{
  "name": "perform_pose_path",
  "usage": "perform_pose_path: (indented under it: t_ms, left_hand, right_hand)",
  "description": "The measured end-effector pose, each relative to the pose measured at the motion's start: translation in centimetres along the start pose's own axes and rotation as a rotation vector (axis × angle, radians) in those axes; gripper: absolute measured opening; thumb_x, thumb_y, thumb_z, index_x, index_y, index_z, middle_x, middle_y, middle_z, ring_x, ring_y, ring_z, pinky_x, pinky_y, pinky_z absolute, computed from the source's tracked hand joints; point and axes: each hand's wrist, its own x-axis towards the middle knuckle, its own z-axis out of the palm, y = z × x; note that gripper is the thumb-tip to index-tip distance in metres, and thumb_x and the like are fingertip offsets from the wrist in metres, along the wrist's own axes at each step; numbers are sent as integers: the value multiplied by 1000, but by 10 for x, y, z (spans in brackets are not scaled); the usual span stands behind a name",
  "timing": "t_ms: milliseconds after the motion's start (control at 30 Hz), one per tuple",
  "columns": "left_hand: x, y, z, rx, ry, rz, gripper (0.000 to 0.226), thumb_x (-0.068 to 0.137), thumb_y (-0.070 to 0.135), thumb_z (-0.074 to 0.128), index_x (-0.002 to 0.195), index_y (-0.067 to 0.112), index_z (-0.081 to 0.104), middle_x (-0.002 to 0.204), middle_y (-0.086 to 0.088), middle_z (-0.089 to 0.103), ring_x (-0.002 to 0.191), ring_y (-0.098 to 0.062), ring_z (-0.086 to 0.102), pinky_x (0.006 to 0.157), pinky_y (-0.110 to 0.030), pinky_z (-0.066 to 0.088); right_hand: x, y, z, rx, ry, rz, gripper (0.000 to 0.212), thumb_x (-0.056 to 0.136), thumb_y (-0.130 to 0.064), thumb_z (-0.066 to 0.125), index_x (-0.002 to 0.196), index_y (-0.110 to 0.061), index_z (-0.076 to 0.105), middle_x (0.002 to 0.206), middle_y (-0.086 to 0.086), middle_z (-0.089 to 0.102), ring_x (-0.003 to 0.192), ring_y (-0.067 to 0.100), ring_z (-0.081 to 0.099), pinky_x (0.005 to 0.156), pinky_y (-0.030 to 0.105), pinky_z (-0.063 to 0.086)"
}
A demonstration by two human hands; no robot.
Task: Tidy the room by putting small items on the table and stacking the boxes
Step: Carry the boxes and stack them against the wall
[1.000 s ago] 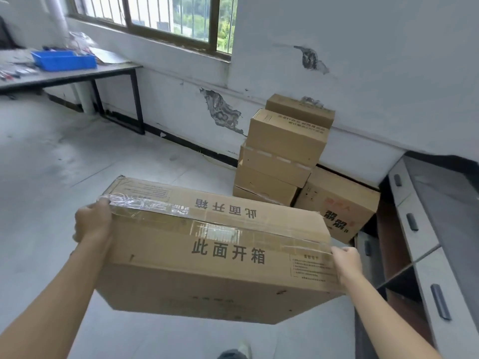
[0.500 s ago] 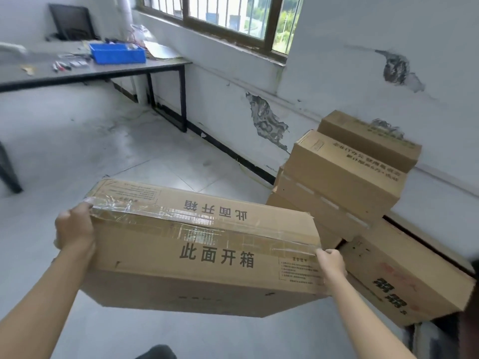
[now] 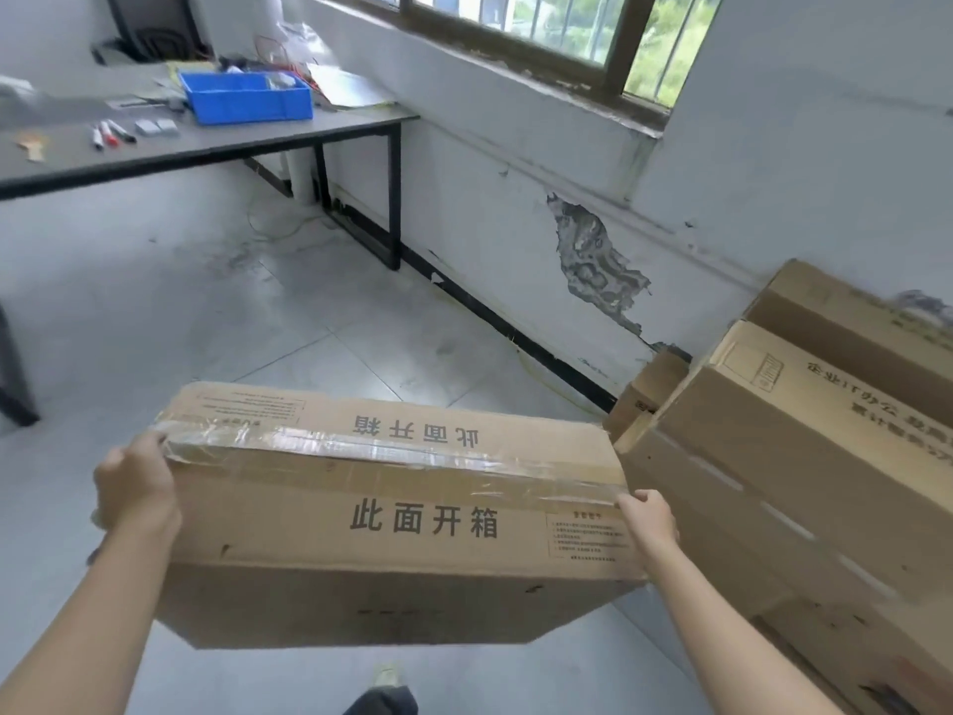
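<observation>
Above the grey tiled floor point(image 3: 309, 312), a long, flat brown cardboard box point(image 3: 392, 513) sealed with clear tape hangs level, gripped at its ends by the left hand point(image 3: 135, 485) and right hand point(image 3: 651, 518). Just right stands a stack of brown cardboard boxes point(image 3: 804, 456) against the wall. Farther left, a dark table point(image 3: 206, 141) carries a blue plastic bin point(image 3: 247, 98) and markers point(image 3: 111, 134).

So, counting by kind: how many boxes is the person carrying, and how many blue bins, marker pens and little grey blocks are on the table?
Carried cardboard box: 1
Blue bin: 1
Marker pens: 3
Grey blocks: 2
Total: 7
</observation>
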Motion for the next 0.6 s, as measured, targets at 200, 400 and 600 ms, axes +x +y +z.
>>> perform_pose_path:
  t_ms: [200,400,600]
  left_hand:
    - [53,52,83,-1,-23,-2,54,52,63,56,92,28,63,112,-6,66,115,-34,54,103,-57,35]
    - [72,93,184,-12,-40,41,56,56,57,55,101,25,65,113,-5,66,114,-35,52,104,-50,37]
    - [91,121,284,33,-12,65,35,58,51,56,64,17,57,84,-9,64,101,-36,59,100,-51,42]
  right_hand:
    - [39,-47,26,60,54,75,45,87,-27,53,129,-13,49,133,14,49,123,35,42,103,41,36]
    - [133,-105,35,84,72,79,43,88,-27,52,128,-12,50,133,15,49,125,36,40,103,40,32]
    - [233,-157,39,166,0,68,39,87,-28,52,123,-12,48,127,14,50,119,33,43,100,44,38]
